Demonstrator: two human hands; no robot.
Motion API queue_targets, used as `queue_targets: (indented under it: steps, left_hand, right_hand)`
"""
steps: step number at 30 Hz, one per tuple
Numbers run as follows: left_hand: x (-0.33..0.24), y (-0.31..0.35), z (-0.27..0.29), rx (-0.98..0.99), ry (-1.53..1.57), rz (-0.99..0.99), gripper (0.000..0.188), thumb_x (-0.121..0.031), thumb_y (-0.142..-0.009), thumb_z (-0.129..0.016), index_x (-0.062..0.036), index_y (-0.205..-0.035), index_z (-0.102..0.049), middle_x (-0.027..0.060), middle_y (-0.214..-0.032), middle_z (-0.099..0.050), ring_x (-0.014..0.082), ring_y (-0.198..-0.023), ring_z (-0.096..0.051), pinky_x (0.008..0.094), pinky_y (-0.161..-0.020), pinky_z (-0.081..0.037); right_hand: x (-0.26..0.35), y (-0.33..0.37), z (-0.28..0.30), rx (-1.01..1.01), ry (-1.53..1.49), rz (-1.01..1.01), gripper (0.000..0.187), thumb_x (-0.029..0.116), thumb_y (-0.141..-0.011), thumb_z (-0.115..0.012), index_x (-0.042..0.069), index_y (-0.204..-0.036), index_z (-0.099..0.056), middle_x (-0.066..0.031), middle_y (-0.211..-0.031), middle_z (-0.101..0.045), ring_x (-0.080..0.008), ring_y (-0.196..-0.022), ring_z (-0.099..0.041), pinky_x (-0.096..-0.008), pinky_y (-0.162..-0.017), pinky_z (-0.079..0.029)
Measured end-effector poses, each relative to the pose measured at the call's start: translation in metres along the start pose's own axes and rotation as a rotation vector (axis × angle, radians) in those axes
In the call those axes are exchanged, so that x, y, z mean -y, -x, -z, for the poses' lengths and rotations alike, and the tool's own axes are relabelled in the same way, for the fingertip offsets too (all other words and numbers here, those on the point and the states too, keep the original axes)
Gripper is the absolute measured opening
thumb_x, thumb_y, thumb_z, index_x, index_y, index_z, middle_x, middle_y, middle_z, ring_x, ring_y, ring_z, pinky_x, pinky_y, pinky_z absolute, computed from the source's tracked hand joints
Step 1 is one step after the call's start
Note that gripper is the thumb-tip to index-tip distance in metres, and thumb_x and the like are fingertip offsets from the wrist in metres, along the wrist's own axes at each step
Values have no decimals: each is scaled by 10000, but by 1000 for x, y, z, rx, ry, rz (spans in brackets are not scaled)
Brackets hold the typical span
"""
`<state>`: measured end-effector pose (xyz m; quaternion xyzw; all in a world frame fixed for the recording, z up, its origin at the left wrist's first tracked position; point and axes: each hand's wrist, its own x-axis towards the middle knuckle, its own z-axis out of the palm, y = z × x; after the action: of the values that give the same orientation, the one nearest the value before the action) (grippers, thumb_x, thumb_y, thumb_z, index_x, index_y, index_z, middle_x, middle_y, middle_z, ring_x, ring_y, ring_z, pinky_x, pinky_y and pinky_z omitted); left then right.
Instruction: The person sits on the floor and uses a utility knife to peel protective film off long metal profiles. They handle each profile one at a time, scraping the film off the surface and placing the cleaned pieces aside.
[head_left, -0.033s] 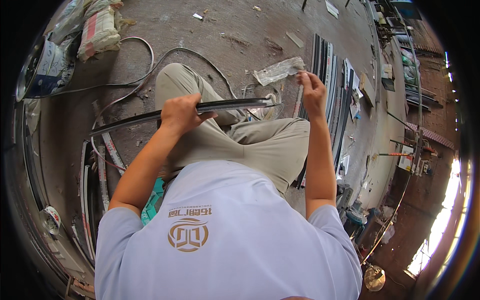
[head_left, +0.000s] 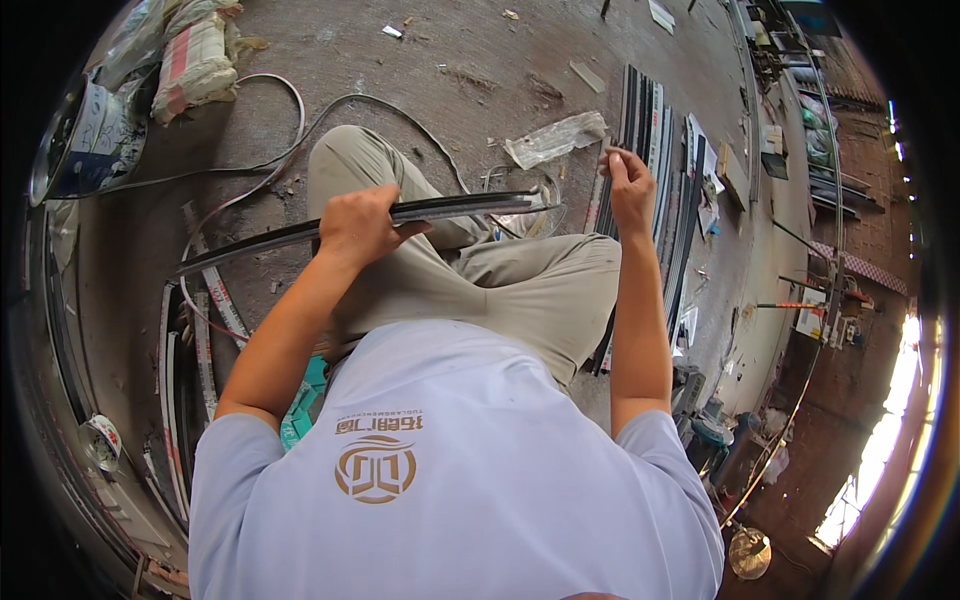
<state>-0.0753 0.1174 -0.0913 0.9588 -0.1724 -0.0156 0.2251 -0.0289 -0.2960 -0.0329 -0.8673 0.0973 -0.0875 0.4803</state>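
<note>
My left hand (head_left: 358,226) is wrapped round a long dark profile strip (head_left: 465,205) with a light edge, probably window framing. The strip lies across above my crossed legs, its far-left end lower and its right end near a wire loop (head_left: 553,192) on the floor. My right hand (head_left: 630,190) is raised off to the right, apart from the strip, its fingertips pinched together. Whatever is between them, if anything, is too small to make out. Just left of that hand a crumpled clear plastic wrapper (head_left: 556,140) lies on the floor.
Several long dark and grey profiles (head_left: 655,170) lie stacked at the right. More strips (head_left: 172,400) lie at the left, near a teal plastic item (head_left: 303,408). A hose (head_left: 300,110) curls across the floor. A bucket (head_left: 95,140) and a wrapped bundle (head_left: 195,70) stand at the upper left.
My right hand has shifted very slightly to the right and down. The left hand and the strip have hardly moved.
</note>
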Motion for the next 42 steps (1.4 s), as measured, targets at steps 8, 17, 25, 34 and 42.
queue_targets:
  steps: [8,17,25,34,42]
  left_hand:
    - [3,0,1,-45,-1,-34,720,-780,-732,-776,-80,-760,-608,97,-714,-673,340,-694,-704,453,-608,-538]
    - [1,6,2,-99,-16,-54,693,-773,-730,-772,-98,-791,-623,72,-723,-681,297,-700,-716,428,-589,-543]
    - [1,5,10,-185,75,45,695,-768,-752,-779,-89,-755,-630,101,-691,-689,334,-655,-710,439,-588,-556]
    - [3,2,6,-184,87,9,675,-766,-800,-744,-106,-746,-615,107,-672,-672,343,-651,-707,456,-569,-547]
    - [2,4,3,-121,48,6,637,-704,-773,-790,-102,-746,-584,94,-721,-674,339,-682,-706,461,-570,-538]
  right_hand:
    - [-72,46,-33,549,203,-489,730,114,-952,-727,65,-1611,-415,-150,-904,-762,-161,-737,-716,-320,-683,-569]
    - [-225,9,-50,38,433,-10,280,265,-1072,-597,59,-1197,-740,-164,-1007,-782,-348,-961,-750,-428,-831,-569]
    - [-89,-39,-1,-265,192,395,275,239,-1100,-575,20,-1193,-713,-187,-1230,-759,-311,-1167,-724,-395,-1032,-547]
    - [14,-47,58,-61,273,477,335,187,-1122,-538,71,-1430,-602,-157,-1115,-792,-215,-972,-765,-341,-870,-579]
    - [56,-8,31,138,520,227,426,52,-980,-654,121,-1400,-677,-146,-1091,-798,-273,-982,-777,-367,-874,-586]
